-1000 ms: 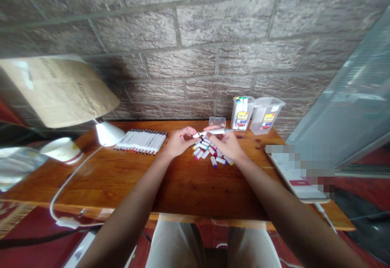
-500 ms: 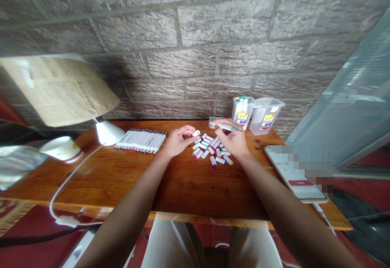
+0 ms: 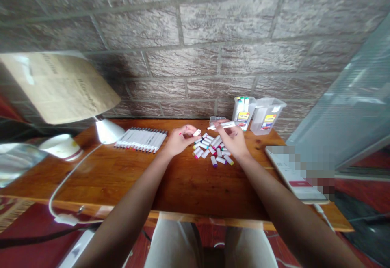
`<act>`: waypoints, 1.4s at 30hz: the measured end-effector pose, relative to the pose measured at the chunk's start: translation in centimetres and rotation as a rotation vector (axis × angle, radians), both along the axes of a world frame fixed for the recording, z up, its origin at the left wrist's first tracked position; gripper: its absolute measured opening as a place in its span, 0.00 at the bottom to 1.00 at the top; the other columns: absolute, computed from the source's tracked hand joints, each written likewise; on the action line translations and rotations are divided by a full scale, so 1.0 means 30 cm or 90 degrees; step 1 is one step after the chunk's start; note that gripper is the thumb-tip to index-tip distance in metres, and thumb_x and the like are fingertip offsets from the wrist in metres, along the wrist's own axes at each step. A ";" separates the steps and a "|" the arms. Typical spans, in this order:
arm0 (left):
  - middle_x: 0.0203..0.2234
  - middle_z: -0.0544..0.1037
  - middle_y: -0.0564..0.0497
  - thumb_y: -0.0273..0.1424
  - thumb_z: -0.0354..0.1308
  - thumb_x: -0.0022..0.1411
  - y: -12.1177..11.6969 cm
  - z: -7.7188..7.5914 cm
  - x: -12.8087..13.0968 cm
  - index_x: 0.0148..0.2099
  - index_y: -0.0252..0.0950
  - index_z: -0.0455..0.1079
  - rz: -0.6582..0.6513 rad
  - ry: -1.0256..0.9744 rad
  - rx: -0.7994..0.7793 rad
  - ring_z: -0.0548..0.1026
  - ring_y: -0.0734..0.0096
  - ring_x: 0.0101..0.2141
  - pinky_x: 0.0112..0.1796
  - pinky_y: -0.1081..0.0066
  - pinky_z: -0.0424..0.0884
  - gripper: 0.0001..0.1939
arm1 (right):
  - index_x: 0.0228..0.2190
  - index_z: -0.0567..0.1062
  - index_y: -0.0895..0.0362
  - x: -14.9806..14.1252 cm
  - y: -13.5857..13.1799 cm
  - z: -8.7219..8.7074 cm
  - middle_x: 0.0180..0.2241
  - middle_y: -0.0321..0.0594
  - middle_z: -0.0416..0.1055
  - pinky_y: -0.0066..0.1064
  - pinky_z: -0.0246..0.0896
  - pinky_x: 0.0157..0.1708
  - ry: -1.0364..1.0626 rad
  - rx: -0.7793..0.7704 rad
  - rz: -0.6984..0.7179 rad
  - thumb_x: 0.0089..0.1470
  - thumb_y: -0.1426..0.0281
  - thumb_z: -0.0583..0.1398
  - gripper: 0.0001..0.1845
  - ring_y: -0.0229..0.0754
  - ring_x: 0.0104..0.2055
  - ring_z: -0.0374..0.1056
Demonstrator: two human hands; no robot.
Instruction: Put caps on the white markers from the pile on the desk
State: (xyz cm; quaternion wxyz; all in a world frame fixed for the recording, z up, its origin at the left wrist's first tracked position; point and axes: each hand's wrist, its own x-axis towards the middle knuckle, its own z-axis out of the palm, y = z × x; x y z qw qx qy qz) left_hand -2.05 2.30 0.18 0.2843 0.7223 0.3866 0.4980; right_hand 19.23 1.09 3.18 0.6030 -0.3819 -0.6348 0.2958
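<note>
My right hand (image 3: 233, 140) is closed round a white marker (image 3: 224, 125), holding it level above a heap of loose marker caps (image 3: 211, 151) on the wooden table (image 3: 128, 174). My left hand (image 3: 179, 140) pinches a small white cap (image 3: 197, 132) between thumb and fingers, just left of the heap. A row of several white markers (image 3: 140, 140) lies side by side to the left of my left hand.
Two clear plastic marker boxes (image 3: 242, 113) (image 3: 267, 115) stand at the back by the brick wall, with a small clear lid (image 3: 217, 120) next to them. A white desk lamp (image 3: 65, 146) and its cable sit at left. A phone (image 3: 297, 172) lies at right.
The cap came off the marker. My right hand carried the marker back and right toward the boxes, while my left hand kept the cap near the heap.
</note>
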 end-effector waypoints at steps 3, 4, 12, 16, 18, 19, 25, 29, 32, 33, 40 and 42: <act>0.35 0.82 0.48 0.39 0.67 0.57 0.001 -0.003 0.001 0.39 0.34 0.76 -0.026 0.006 -0.004 0.79 0.69 0.35 0.38 0.71 0.74 0.14 | 0.36 0.78 0.55 0.003 -0.010 0.009 0.35 0.41 0.77 0.34 0.67 0.35 0.001 -0.012 0.063 0.55 0.56 0.62 0.15 0.43 0.35 0.71; 0.36 0.82 0.47 0.39 0.66 0.58 0.000 -0.005 0.002 0.40 0.34 0.76 -0.032 0.007 -0.004 0.79 0.68 0.36 0.39 0.70 0.74 0.14 | 0.36 0.78 0.55 0.003 -0.011 0.010 0.36 0.41 0.77 0.35 0.68 0.37 0.003 -0.011 0.080 0.55 0.58 0.63 0.14 0.43 0.37 0.72; 0.39 0.82 0.45 0.41 0.62 0.62 -0.011 0.005 0.010 0.43 0.34 0.76 -0.057 0.016 -0.006 0.78 0.66 0.38 0.40 0.69 0.75 0.16 | 0.37 0.77 0.54 0.004 0.006 -0.012 0.39 0.40 0.77 0.37 0.68 0.44 -0.042 0.006 0.168 0.53 0.63 0.63 0.10 0.44 0.41 0.73; 0.38 0.81 0.45 0.41 0.61 0.63 -0.018 0.017 0.011 0.42 0.34 0.76 -0.060 0.031 0.000 0.78 0.67 0.38 0.40 0.70 0.74 0.15 | 0.37 0.77 0.54 0.007 0.008 -0.017 0.38 0.40 0.78 0.35 0.68 0.42 -0.054 0.002 0.202 0.53 0.64 0.63 0.10 0.43 0.40 0.73; 0.38 0.81 0.46 0.40 0.61 0.63 -0.020 0.019 0.011 0.42 0.34 0.76 -0.063 0.043 0.004 0.78 0.66 0.39 0.41 0.69 0.74 0.14 | 0.37 0.78 0.55 0.006 0.008 -0.019 0.38 0.39 0.78 0.34 0.68 0.42 -0.060 -0.002 0.203 0.52 0.65 0.64 0.10 0.43 0.40 0.73; 0.38 0.81 0.46 0.40 0.61 0.63 -0.021 0.019 0.010 0.43 0.34 0.76 -0.063 0.048 0.006 0.78 0.66 0.39 0.41 0.69 0.74 0.15 | 0.36 0.78 0.55 0.005 0.009 -0.021 0.37 0.39 0.78 0.34 0.68 0.42 -0.060 -0.004 0.199 0.52 0.64 0.65 0.10 0.43 0.39 0.73; 0.40 0.82 0.45 0.39 0.60 0.64 -0.025 0.018 0.012 0.45 0.34 0.77 -0.063 0.070 0.013 0.78 0.65 0.41 0.43 0.69 0.74 0.14 | 0.35 0.78 0.55 -0.009 0.014 -0.032 0.37 0.40 0.78 0.34 0.69 0.42 -0.031 -0.017 0.174 0.51 0.62 0.65 0.11 0.43 0.39 0.74; 0.40 0.82 0.45 0.40 0.59 0.64 -0.028 0.019 0.017 0.46 0.34 0.77 -0.060 0.085 0.006 0.78 0.64 0.40 0.42 0.68 0.74 0.15 | 0.34 0.79 0.55 -0.014 0.012 -0.034 0.37 0.41 0.79 0.33 0.69 0.37 -0.060 -0.018 0.139 0.53 0.61 0.64 0.11 0.43 0.37 0.74; 0.40 0.82 0.45 0.40 0.60 0.63 -0.027 0.015 0.018 0.45 0.34 0.77 -0.057 0.072 -0.001 0.78 0.64 0.40 0.42 0.69 0.74 0.15 | 0.33 0.79 0.56 0.004 0.023 -0.030 0.35 0.42 0.78 0.32 0.67 0.32 -0.065 0.014 0.043 0.53 0.62 0.63 0.11 0.41 0.31 0.72; 0.41 0.82 0.45 0.40 0.61 0.63 -0.026 0.013 0.018 0.45 0.34 0.77 -0.055 0.061 -0.004 0.79 0.64 0.40 0.42 0.69 0.74 0.15 | 0.33 0.79 0.56 0.015 0.030 -0.027 0.34 0.42 0.78 0.32 0.66 0.31 -0.060 0.027 -0.002 0.53 0.62 0.63 0.11 0.40 0.29 0.70; 0.40 0.82 0.44 0.41 0.63 0.60 -0.017 0.002 0.017 0.45 0.33 0.75 -0.044 -0.003 -0.026 0.79 0.66 0.36 0.38 0.69 0.75 0.17 | 0.30 0.78 0.58 0.075 0.072 -0.022 0.28 0.39 0.75 0.31 0.63 0.33 0.023 0.003 -0.121 0.53 0.61 0.62 0.12 0.40 0.30 0.69; 0.39 0.82 0.45 0.41 0.64 0.59 -0.014 0.000 0.017 0.44 0.33 0.75 -0.041 0.000 -0.021 0.79 0.67 0.36 0.38 0.70 0.75 0.17 | 0.29 0.77 0.58 0.060 0.066 -0.030 0.25 0.37 0.73 0.30 0.62 0.30 0.018 -0.012 -0.119 0.53 0.58 0.62 0.15 0.39 0.28 0.67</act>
